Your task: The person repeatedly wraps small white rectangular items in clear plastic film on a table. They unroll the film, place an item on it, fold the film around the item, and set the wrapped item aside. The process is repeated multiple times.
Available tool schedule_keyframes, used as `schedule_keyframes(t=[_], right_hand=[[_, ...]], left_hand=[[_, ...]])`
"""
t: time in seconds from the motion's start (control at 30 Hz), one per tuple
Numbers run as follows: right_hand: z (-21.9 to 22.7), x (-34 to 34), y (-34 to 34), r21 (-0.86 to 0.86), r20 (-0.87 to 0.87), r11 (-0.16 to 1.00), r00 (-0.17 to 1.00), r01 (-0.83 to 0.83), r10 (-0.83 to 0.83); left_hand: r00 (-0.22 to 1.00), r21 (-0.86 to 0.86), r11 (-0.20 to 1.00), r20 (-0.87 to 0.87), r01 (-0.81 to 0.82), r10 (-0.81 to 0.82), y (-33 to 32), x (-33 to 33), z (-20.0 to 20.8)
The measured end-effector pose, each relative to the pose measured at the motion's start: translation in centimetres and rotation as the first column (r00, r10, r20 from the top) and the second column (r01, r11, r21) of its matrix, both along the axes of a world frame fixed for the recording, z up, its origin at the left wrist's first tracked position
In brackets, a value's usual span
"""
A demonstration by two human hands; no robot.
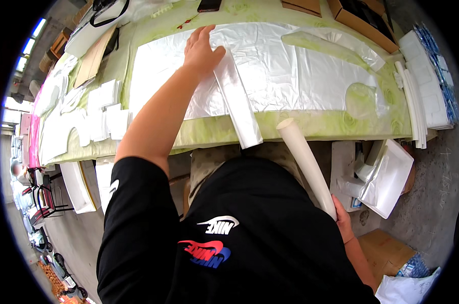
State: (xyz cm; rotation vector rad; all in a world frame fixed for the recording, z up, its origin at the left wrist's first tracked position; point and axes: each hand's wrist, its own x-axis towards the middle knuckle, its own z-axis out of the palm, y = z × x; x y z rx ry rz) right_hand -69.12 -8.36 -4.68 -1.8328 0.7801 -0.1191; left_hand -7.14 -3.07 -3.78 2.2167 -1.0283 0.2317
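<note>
My left hand (201, 50) is stretched out over the table, fingers extended and thumb apart. It rests at the far end of a flat, folded strip of shiny silver film (238, 104), whose near end hangs slightly past the table's front edge. Beneath lies a wide silver film sheet (290, 81) with wrinkles and cut-out openings. Down at my right side, my right hand (343, 218) is closed around the lower end of a long white tube (308, 162). The tube slants up toward the table edge, and its open upper end stands just short of it.
A green patterned cloth (209, 125) covers the table. White cut pieces (105, 109) and a cardboard sheet (93, 58) lie left. An open cardboard box (364, 23) and a dark phone (209, 5) sit at the back. White tubes (414, 106) lean at the right; a white bin (389, 177) stands below.
</note>
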Motion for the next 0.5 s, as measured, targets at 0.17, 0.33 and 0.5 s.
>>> schedule_keyframes(t=[0.17,0.33,0.5], right_hand=[[3.9,5.7,-2.4,-0.253,-0.117,0.961,0.99,-0.108,0.081],[6.1,16.6,-7.4,-0.573,-0.087,0.764,0.949,-0.296,0.302],[5.9,25.8,-10.7,-0.764,-0.153,0.515,0.884,-0.389,0.441]], left_hand=[[0.744,0.407,0.701,0.072,0.586,-0.664,7.8,-10.0,0.9],[0.681,0.605,0.49,-0.122,0.628,-0.722,11.2,-13.8,2.5],[0.644,0.525,0.549,0.004,0.65,-0.765,12.3,-13.8,1.1]])
